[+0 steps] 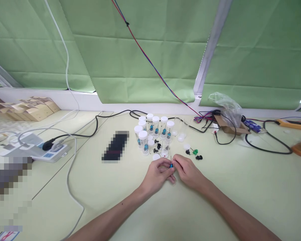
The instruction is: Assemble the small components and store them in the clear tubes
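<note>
Just above the table, my left hand (158, 174) pinches a small blue part with a thin stem (171, 165) between thumb and fingers. My right hand (187, 169) meets it from the other side, its thumb and forefinger closed at the same part near the stem. Beyond my hands stand several clear tubes with white caps (142, 135), holding similar blue parts. Loose black parts (159, 146) and white caps (156, 156) lie close to my left fingers. A green part (195, 152) and a black part (199, 157) rest right of my right hand.
Clear uncapped tubes (182, 135) stand behind. A blurred dark object (115, 147) lies left of the capped tubes. A power strip (52, 152) with cables is farther left, near cardboard boxes (32, 108). At back right sit an open carton (232, 129) and a black cable (271, 150).
</note>
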Available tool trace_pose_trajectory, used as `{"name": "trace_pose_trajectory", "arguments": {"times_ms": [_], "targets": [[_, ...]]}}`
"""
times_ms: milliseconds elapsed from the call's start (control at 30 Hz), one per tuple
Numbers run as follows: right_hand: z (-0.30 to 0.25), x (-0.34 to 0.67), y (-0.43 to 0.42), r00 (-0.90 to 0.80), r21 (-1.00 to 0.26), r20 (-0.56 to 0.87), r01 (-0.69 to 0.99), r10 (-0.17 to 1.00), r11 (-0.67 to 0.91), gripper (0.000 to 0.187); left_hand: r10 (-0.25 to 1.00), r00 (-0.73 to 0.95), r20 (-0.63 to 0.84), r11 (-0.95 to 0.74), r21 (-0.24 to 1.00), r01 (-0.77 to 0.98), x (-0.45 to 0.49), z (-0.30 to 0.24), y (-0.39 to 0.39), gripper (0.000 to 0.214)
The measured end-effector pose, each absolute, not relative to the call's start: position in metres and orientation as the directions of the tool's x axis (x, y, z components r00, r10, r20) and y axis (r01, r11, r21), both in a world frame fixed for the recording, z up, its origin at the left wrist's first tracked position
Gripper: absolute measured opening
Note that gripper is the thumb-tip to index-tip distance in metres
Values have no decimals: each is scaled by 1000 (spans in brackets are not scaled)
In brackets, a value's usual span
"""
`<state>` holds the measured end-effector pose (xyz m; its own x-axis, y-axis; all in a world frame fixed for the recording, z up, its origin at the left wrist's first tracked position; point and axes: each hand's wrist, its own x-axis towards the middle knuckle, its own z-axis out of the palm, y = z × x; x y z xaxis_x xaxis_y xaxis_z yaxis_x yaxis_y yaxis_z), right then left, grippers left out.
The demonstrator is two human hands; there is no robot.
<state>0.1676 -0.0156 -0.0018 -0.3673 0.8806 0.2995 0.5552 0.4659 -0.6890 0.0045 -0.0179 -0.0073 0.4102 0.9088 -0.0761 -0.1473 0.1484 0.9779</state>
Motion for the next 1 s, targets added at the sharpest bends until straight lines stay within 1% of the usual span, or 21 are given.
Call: {"name": "trace_pose_trajectory", "arguments": {"times_ms": [267, 500, 833, 1000], "targets": [[-1, 168, -15, -365, -662, 334, 565, 869, 492, 27, 907, 414, -78, 169, 968, -187, 5, -8, -17, 36], [-4, 171, -12, -373, -633, 347, 583, 860, 508, 24, 896, 430, -112, 244, 933, -265, 6, -5, -18, 35], [-6, 173, -11, -408, -585, 353, 606, 842, 539, 22, 892, 416, -178, 306, 915, -265, 5, 1, -20, 34], [-6, 173, -11, -415, -548, 359, 631, 836, 549, 21, 894, 412, -174, 305, 911, -278, 5, 0, -20, 33]]}}
